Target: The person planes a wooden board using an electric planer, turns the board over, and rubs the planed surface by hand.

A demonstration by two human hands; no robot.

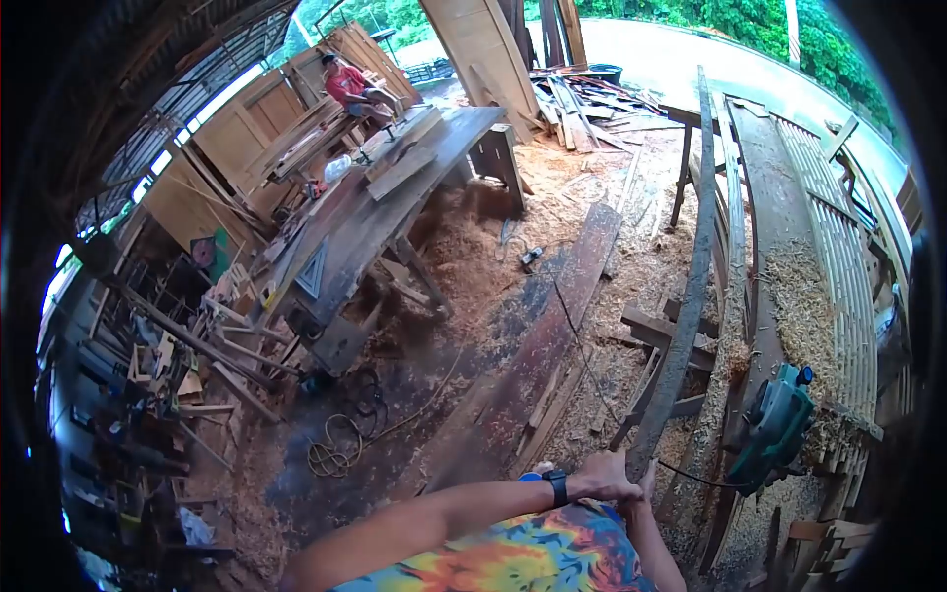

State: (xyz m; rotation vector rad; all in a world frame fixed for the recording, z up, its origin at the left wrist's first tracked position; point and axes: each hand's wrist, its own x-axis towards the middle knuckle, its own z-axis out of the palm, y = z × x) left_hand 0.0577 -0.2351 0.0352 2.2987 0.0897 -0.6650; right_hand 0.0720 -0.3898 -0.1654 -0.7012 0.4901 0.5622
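A long, narrow wooden plank [688, 286] stretches away from me, its near end at my hands and its far end raised near the top of the view. My left hand [606, 478], with a dark watch on the wrist, is closed around the plank's near end. My right hand [643, 490] is at the same end, close beside the left; its fingers are partly hidden but look wrapped on the wood. To the right, a green electric planer [779, 429] rests on a shaving-covered board [764, 247], its cord running left past my hands.
A large worktable [345, 242] with boards on it stands at left. A person [350, 87] in red sits behind it. Shavings and a reddish plank [562, 316] cover the floor, with a coiled cord [335, 456]. Slatted wood [824, 247] lies at right; scrap wood fills the left.
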